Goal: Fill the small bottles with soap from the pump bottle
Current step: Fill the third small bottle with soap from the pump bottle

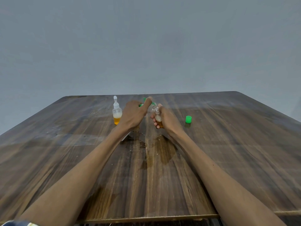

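Your left hand (133, 115) presses the green pump bottle (145, 101) over the partly filled small bottle (158, 117) gripped in your right hand (166, 119); its green cap (188, 119) remains off, capping outstanding.

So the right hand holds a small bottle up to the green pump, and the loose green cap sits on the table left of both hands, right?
Not quite. In the head view the green cap sits to the right of both hands. The rest holds: the right hand holds the small bottle by the green pump under the left hand.
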